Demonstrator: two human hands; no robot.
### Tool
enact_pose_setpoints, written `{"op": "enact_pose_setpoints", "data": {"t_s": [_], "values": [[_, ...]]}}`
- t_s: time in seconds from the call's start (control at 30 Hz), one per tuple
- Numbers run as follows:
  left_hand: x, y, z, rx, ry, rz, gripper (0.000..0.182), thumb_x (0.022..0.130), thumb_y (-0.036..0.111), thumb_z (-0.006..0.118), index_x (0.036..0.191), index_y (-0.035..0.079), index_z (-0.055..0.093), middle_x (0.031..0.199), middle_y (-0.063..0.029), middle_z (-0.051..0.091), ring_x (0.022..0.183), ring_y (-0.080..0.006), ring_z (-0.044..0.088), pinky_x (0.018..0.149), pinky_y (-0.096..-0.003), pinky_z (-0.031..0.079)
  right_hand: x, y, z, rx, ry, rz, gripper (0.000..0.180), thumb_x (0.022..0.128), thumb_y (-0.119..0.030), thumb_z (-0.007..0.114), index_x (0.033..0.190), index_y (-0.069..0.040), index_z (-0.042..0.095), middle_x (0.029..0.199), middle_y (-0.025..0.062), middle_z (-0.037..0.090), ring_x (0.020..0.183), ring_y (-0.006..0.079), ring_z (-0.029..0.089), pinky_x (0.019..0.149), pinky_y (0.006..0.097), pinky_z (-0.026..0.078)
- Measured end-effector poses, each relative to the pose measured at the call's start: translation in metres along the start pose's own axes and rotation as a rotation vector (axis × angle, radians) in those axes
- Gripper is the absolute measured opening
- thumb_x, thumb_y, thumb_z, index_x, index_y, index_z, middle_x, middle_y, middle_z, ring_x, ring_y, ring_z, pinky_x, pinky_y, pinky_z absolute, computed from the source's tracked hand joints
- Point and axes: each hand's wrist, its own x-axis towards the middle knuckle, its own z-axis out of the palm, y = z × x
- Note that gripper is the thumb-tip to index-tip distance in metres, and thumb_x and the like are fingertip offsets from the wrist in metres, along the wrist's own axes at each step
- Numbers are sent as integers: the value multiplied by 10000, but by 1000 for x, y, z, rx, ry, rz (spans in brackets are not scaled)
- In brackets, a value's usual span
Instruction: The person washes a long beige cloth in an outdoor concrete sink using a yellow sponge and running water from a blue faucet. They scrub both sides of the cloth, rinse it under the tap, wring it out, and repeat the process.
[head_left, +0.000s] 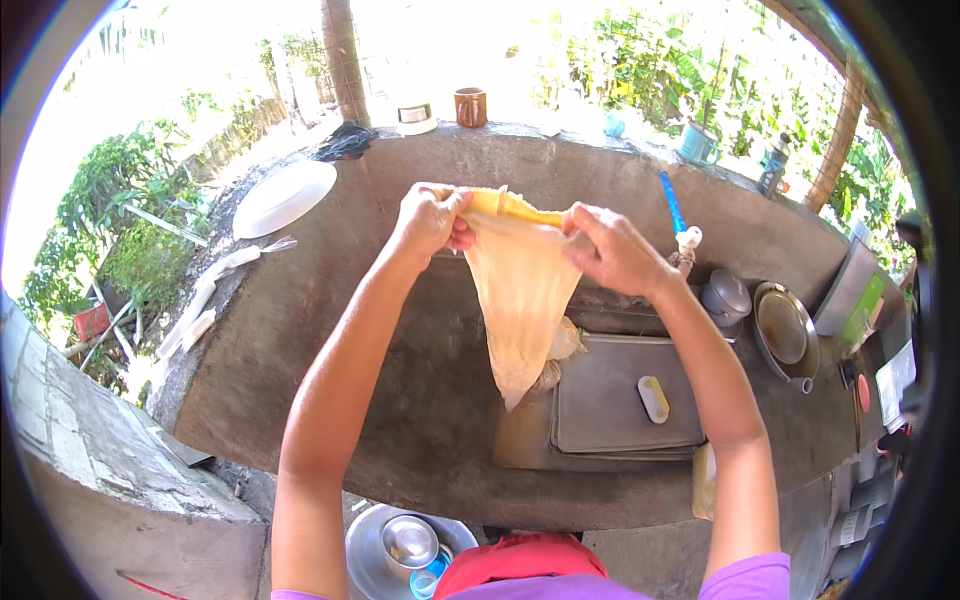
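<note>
A pale yellowish cloth bag, wide at the top and tapering to a point, hangs stretched between my hands above the concrete counter. My left hand grips its upper left edge, while my right hand pinches the upper right edge. A darker yellow inner part shows along the bag's rim. Behind and below its tip lie small knotted plastic bags with unclear contents. Flat metal trays are stacked to the right of the tip, and a small yellow and white brush or sponge lies on them.
A faucet with a blue pipe rises behind my right hand. Lidded pot and metal pans stand at right. A brown mug and a teal mug are on the ledge, a white basin at left. A metal basin sits below.
</note>
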Motion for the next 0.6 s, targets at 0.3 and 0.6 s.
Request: {"op": "enact_pose_setpoints", "data": {"t_s": [0.3,0.6], "values": [[80,-22,-35,-35,212,119,169,864,124,569,905,-24,640,727,-87,614,521,-138,596,474,-259,528,79,45,35,-82,260,217,215,781,17,511,948,-23,640,833,180,625,692,308,594,654,339,477],[-82,-60,-72,244,297,298,209,734,-42,507,893,-5,636,830,-66,635,743,-119,578,686,-252,478,-1,-51,109,65,279,-23,101,789,-93,560,799,-54,653,876,125,581,875,315,530,823,448,429]]}}
